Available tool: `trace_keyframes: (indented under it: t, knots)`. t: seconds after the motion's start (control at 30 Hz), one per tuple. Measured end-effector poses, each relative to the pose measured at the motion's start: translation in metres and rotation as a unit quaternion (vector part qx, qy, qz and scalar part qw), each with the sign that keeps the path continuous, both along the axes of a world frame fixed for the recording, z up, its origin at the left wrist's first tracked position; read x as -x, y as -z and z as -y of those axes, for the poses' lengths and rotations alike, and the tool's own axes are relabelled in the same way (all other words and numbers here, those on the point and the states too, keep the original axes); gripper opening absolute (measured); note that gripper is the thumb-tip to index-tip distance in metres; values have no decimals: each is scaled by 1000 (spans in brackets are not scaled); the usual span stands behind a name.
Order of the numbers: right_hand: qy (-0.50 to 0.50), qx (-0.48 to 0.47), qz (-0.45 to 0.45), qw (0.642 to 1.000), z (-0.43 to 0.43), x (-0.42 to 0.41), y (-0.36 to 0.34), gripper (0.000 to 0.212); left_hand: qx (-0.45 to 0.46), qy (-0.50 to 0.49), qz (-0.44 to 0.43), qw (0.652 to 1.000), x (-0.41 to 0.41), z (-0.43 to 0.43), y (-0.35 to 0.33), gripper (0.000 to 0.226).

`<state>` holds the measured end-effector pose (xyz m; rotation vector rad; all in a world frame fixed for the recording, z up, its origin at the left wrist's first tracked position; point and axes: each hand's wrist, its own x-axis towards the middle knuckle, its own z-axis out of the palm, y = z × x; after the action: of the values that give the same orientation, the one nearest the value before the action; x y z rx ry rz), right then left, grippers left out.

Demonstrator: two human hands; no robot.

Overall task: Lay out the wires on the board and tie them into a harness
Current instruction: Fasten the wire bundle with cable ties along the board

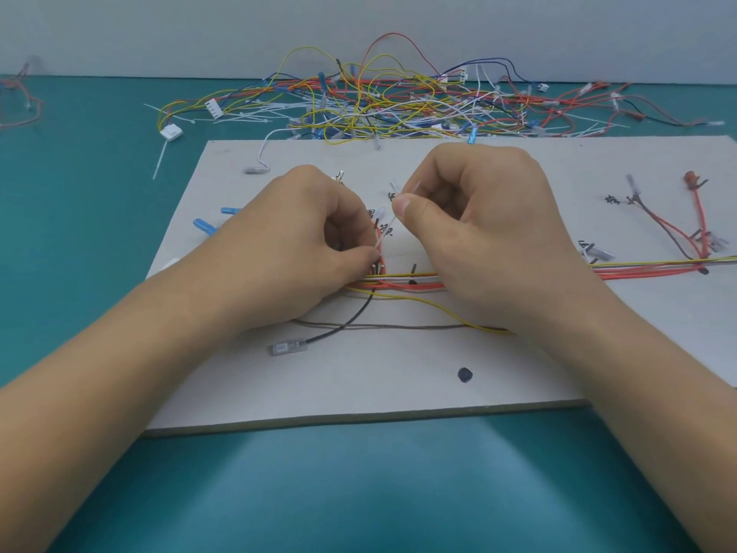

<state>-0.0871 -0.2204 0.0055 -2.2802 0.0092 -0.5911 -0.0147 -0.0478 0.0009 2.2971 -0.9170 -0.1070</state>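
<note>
Your left hand point(303, 241) sits on the board point(399, 377) with its fingers curled in. Thumb and fingertips are closed on the bundle point(414, 282) of red, yellow and white wires, right where a few strands turn up beside a black peg point(413, 268). Your right hand point(478, 233) is just beside it, heel on the board over the same bundle. Its thumb and forefinger are clamped on the upper part of a white tie point(385, 233), and the other fingers are tucked under. The tie slants from your left thumb up to your right one. The bundle runs along the middle of the board and out past your right wrist to the right edge. A yellow, a grey and a black wire stray below it, the black one ending in a grey connector point(288, 347). Beyond the board, a loose pile point(399, 101) of wires lies on the teal table point(359, 492).
</note>
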Motion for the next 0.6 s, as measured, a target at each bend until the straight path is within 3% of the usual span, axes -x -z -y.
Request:
trace_keyframes:
  t: [0.3,0.47,0.6]
  knots:
    - [-1,-27,-22,999,2,-2,0,15,7,9,-6,1000,0,-1,0,10]
    - [-16,-53,-47,997,10,-2,-5,12,-18,33,55,998,8,-2,-1,2]
    - [-14,-42,-50,998,15,1,-8,9,6,29,90,996,13,-10,-12,23]
